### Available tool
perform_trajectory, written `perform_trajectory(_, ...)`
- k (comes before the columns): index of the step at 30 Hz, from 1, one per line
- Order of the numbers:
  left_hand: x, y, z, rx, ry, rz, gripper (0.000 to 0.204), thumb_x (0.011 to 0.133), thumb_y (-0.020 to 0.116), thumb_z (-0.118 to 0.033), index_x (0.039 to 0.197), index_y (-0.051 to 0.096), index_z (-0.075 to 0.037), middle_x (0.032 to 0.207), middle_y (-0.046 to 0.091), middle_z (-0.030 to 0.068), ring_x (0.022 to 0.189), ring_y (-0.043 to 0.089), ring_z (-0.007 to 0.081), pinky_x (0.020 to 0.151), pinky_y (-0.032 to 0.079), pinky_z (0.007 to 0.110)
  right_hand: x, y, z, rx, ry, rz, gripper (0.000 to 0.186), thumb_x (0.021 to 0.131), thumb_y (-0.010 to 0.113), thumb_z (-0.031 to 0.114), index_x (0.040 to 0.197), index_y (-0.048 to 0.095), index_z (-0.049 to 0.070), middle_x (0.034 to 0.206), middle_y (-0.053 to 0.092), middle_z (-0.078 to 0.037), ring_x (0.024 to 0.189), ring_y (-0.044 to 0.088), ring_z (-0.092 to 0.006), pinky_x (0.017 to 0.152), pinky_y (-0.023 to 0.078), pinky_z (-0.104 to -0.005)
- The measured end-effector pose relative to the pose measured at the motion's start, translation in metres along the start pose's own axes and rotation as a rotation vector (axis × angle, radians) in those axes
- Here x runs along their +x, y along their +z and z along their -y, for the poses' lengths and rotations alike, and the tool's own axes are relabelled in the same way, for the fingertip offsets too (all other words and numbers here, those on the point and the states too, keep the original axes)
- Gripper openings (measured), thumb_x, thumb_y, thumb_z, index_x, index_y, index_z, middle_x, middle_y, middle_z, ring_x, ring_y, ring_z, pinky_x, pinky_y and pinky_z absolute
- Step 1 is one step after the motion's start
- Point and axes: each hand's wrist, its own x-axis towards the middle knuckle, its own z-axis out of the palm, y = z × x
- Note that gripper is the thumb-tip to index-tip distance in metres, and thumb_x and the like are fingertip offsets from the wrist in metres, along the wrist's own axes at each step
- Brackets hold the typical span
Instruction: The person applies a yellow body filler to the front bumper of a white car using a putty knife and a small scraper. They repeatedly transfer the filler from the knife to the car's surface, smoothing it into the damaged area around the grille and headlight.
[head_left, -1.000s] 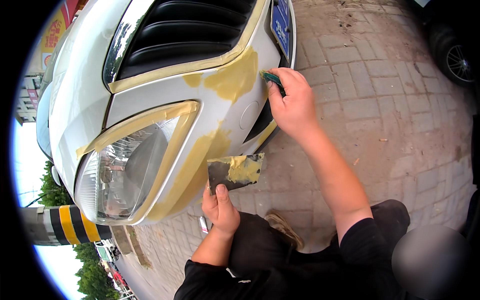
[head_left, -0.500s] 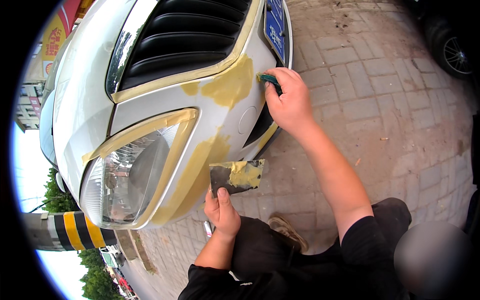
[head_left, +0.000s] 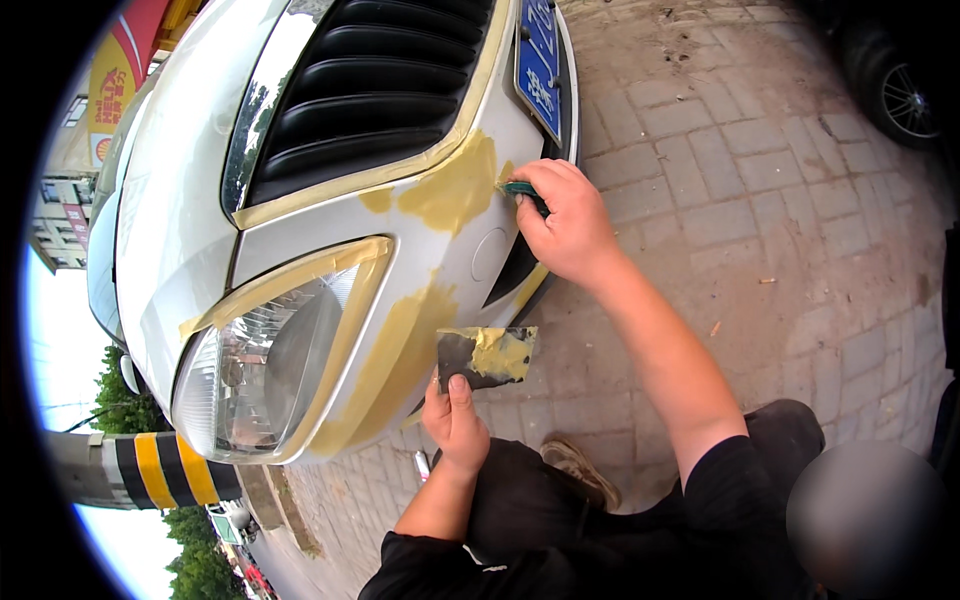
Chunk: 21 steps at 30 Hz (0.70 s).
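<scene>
At twelve o'clock, the right hand (head_left: 565, 225) grips a green spreader (head_left: 521, 189), pressed to the white bumper (head_left: 450, 270) beside a yellow filler patch (head_left: 450, 192) (matte, uneven-edged). At six o'clock the left hand (head_left: 455, 425) pinches a dark board (head_left: 462, 358) smeared with filler.

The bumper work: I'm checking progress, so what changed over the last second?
Little changed. The right hand keeps pressing the green spreader at the edge of the yellow filler patch, barely shifted. The left hand still holds the filler-smeared board below the bumper.
</scene>
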Motion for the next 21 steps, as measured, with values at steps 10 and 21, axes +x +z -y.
perform_trajectory(10,-0.001,0.005,-0.002,0.003,-0.012,0.020,0.037,0.101,0.049,-0.015,0.128,0.051,0.008,0.086,0.055,-0.0025,0.074,0.042,0.0039,0.069,0.034,0.018,0.008,0.009,-0.008,-0.043,0.052,-0.134,0.019,0.081,0.057,0.005,0.098,0.063,0.000,0.098,0.065,-0.015,0.095,0.058,-0.0352,0.083,0.047,-0.0426)
perform_trajectory(21,0.001,0.001,0.004,0.023,-0.060,0.062,0.035,0.101,0.049,-0.015,0.127,0.051,0.008,0.089,0.058,-0.0013,0.076,0.046,0.0046,0.071,0.038,0.019,0.008,-0.002,-0.011,0.035,0.205,-0.098,0.021,0.082,0.057,0.008,0.100,0.063,0.000,0.101,0.065,-0.015,0.101,0.058,-0.0351,0.088,0.047,-0.0414)
